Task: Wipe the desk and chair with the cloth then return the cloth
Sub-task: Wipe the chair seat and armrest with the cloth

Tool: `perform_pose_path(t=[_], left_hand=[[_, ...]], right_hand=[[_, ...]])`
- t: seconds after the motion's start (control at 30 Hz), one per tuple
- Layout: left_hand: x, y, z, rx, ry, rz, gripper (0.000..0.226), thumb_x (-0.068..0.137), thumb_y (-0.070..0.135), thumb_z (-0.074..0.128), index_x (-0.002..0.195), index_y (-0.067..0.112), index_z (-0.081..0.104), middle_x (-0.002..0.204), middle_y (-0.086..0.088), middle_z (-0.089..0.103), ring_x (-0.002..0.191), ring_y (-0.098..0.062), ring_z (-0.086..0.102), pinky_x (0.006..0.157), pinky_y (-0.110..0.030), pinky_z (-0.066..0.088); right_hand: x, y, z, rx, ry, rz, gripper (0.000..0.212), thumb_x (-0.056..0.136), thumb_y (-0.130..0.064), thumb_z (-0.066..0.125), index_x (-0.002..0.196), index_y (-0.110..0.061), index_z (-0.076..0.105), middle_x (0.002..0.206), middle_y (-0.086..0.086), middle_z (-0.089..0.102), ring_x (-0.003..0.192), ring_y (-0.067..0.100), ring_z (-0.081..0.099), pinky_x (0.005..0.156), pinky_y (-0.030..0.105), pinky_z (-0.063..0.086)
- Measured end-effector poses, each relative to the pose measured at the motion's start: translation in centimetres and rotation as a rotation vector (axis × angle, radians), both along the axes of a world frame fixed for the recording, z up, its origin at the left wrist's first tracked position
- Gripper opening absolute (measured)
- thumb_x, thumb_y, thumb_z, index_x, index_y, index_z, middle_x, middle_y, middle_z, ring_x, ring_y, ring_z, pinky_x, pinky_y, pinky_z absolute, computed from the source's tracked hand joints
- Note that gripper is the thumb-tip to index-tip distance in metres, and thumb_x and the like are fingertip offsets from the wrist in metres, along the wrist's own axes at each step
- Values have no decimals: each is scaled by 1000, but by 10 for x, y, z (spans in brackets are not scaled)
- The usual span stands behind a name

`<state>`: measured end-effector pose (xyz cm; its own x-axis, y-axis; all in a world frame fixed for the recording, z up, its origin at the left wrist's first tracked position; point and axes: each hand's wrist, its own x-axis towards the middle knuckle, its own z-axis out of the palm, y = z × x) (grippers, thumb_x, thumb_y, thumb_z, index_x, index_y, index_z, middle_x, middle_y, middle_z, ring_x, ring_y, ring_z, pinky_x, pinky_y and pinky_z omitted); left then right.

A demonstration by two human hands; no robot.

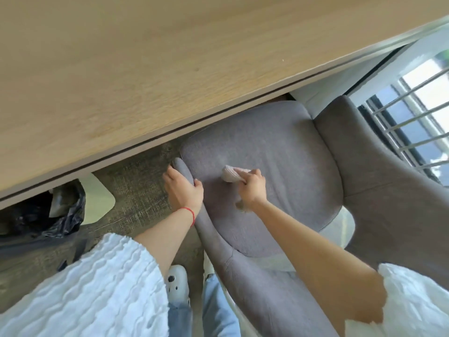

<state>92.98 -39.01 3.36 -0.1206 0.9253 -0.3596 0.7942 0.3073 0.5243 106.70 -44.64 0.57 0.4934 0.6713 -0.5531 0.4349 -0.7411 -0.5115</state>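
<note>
A grey fabric chair (279, 152) stands partly pushed under the light wooden desk (121, 69). My right hand (251, 188) presses a bunched pale cloth (230, 173) onto the seat cushion, near its left side. The chair's left armrest is gripped near its front end by my left hand (183, 190), which wears a red string at the wrist. The chair's backrest (388, 190) curves up on the right.
A bin lined with a black bag (48, 215) sits under the desk at the left. The floor (138, 186) is dark carpet. A window with white bars (413, 113) is at the right. My feet in white shoes (178, 283) stand beside the chair.
</note>
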Motion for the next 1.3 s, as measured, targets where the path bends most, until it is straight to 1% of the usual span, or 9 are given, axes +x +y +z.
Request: perform_pose_path(t=[0.13, 0.2, 0.37, 0.5, 0.63, 0.77, 0.87, 1.0, 1.3], left_hand=[[-17, -13, 34, -108, -42, -55, 48, 80, 16, 67, 120, -1, 48, 126, -23, 47, 110, -41, 53, 86, -46, 46], [-25, -29, 58, -100, -123, -49, 35, 82, 14, 65, 114, 6, 56, 123, -19, 50, 103, -38, 57, 85, -42, 47], [-25, -73, 118, -144, -311, -228, 19, 86, 10, 60, 104, 9, 64, 108, -13, 67, 91, -23, 62, 84, -28, 45], [-12, -111, 151, -153, -357, -515, 16, 87, 9, 59, 101, 7, 66, 103, -12, 69, 94, -23, 63, 81, -24, 44], [5, -156, 177, -194, -399, -601, 17, 87, 8, 57, 101, 2, 66, 106, -18, 69, 101, -30, 63, 88, -37, 48], [21, -216, 196, -246, -395, -815, 19, 86, 14, 58, 101, 7, 67, 105, -13, 70, 91, -21, 60, 71, -26, 42], [32, -260, 203, -278, -396, -1018, 28, 87, 23, 58, 110, 8, 63, 112, -9, 67, 101, -19, 60, 76, -19, 39], [49, -297, 192, -37, -78, -1430, 59, 88, 46, 50, 135, 14, 38, 135, -10, 47, 123, -29, 46, 101, -41, 40], [94, -303, 165, 413, 35, -1506, 34, 75, 34, 60, 99, 10, 54, 98, -10, 64, 88, -37, 60, 74, -41, 50]], right_hand=[[4, -23, 52, 138, 283, -485, 50, 82, -3, 53, 127, -24, 59, 102, 12, 69, 74, 27, 63, 75, 51, 60], [-5, -37, 81, 165, 381, -605, 48, 79, -5, 54, 123, -24, 62, 92, 12, 68, 70, 28, 62, 69, 43, 61], [-42, -83, 151, 394, 451, -892, 39, 77, -2, 50, 103, -24, 69, 82, 5, 63, 78, 24, 57, 84, 46, 53], [-63, -132, 203, 567, 394, -1022, 39, 77, 0, 50, 109, -18, 64, 80, 3, 64, 79, 21, 58, 77, 37, 50], [-73, -183, 249, 738, 345, -1105, 41, 80, -1, 48, 109, -26, 61, 91, 6, 67, 86, 23, 61, 83, 38, 51], [-69, -248, 275, 870, 291, -1243, 45, 79, 1, 49, 116, -22, 61, 93, 8, 64, 78, 18, 57, 73, 32, 49], [-58, -306, 278, 945, 229, -1327, 43, 80, 4, 49, 111, -25, 59, 96, 7, 63, 72, 14, 57, 65, 26, 49], [-41, -369, 254, 1079, 245, -1508, 43, 84, 3, 50, 115, -26, 55, 96, -5, 65, 64, -1, 64, 55, 13, 51], [-32, -404, 150, 1098, 414, -1560, 39, 84, 2, 51, 120, -10, 58, 90, -3, 66, 63, -3, 62, 54, 13, 50]])
